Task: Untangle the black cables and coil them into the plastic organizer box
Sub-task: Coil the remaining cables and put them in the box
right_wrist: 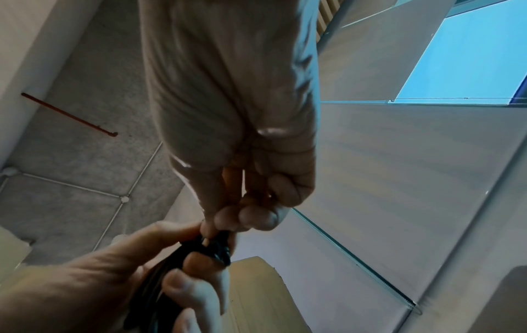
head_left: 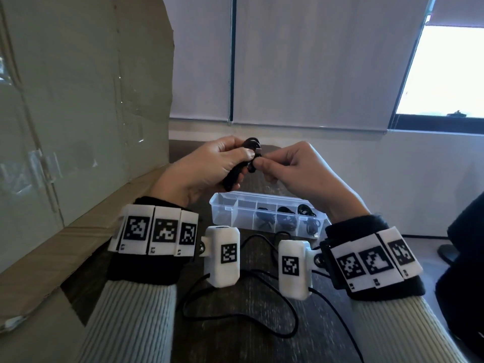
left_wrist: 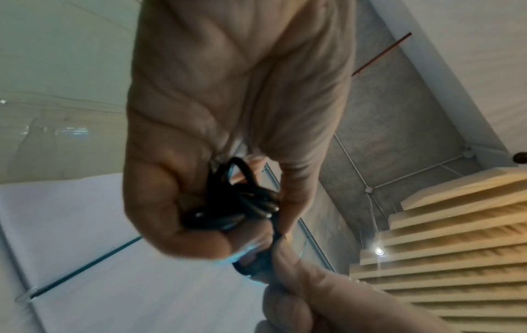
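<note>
Two hands meet in the air above the dark wooden table (head_left: 251, 344), and between them we hold a small bundle of coiled black cable (head_left: 252, 146). Our left hand (head_left: 207, 167) wraps its curled fingers and thumb around the bundle, with the looped end poking out above the thumb and the rest running down through the palm. Our right hand (head_left: 293, 169) has its fingers curled in, and its thumb and forefinger pinch the cable right where it leaves the left hand. From the left wrist view we see the shiny black loops (left_wrist: 242, 202) pressed against the left fingers, and from the right wrist view the right fingertips (right_wrist: 216, 222) clamp down on the dark strand.

Below and just beyond our hands sits the clear plastic organizer box (head_left: 227, 205) with its lid off, divided into compartments. Several of the right-hand compartments already hold coiled black cables (head_left: 284, 214); the leftmost ones look bare. Nearer to us, a loose black cable (head_left: 235, 314) lies in wide curves on the table, between our wrists. A large cardboard box (head_left: 78, 113) stands to the left.
</note>
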Motion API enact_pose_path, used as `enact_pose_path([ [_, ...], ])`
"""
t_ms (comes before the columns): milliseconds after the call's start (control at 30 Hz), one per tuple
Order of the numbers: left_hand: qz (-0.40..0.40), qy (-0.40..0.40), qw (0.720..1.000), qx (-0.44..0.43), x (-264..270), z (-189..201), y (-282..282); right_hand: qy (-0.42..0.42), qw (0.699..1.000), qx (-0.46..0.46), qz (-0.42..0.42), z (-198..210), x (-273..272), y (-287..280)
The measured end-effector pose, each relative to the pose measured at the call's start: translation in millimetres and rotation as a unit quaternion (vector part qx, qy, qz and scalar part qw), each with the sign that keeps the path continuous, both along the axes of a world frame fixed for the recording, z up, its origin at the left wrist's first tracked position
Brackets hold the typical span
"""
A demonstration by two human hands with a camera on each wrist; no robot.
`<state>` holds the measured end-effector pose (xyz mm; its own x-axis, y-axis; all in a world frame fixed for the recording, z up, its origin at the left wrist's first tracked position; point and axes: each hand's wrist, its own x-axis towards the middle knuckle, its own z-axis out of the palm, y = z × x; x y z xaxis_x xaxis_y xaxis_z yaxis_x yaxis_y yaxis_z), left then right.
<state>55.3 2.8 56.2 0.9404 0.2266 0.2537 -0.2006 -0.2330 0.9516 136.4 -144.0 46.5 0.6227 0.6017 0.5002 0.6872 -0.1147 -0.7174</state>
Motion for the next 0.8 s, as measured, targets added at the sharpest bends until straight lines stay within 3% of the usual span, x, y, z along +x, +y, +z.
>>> enact_pose_path([
  [233,0.064,-0.019,0.994,0.091,11.6,-4.5,-5.3,-0.035,0.998,-0.046,-0.017,-1.0,1.3,1.5],
  [567,0.068,0.059,0.996,0.015,16.2,-8.4,-8.3,-0.057,0.996,-0.052,-0.054,-6.0,7.7,4.1],
  [800,0.072,0.058,0.995,-0.025,18.7,-10.2,-12.1,-0.087,0.989,-0.095,-0.073,-6.5,7.4,5.9],
])
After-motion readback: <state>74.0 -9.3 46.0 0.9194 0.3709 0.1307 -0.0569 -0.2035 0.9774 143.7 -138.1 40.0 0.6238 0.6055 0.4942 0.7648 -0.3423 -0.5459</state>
